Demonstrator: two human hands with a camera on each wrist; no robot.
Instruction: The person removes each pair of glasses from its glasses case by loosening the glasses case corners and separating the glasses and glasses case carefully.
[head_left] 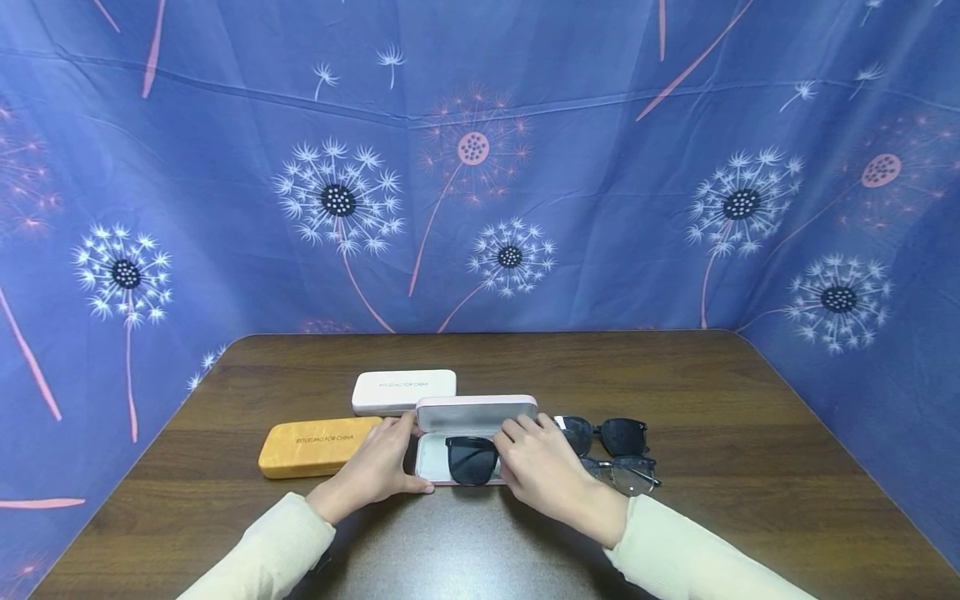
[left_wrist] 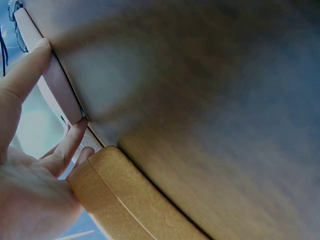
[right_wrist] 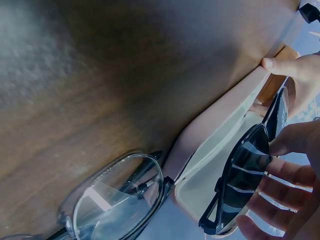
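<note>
An open pale pink glasses case (head_left: 432,454) lies on the table, its lid raised at the back and its lining light. My left hand (head_left: 378,462) holds the case's left end, thumb at the front edge and fingers toward the hinge side. In the left wrist view, the thumb and a fingertip rest along the case's pink wall (left_wrist: 62,87). My right hand (head_left: 543,467) grips black sunglasses (head_left: 472,461) over the case's bottom half. In the right wrist view, the thumb and fingers are around one dark lens (right_wrist: 247,167); the right hand hides part of the frame in the head view.
Left of the open case lies a closed yellow glasses case (head_left: 318,446), close to the left hand. Behind stands a closed white case (head_left: 405,390). Another pair of dark sunglasses (head_left: 624,437) and clear-lens glasses (head_left: 633,477) sit just right of the right hand.
</note>
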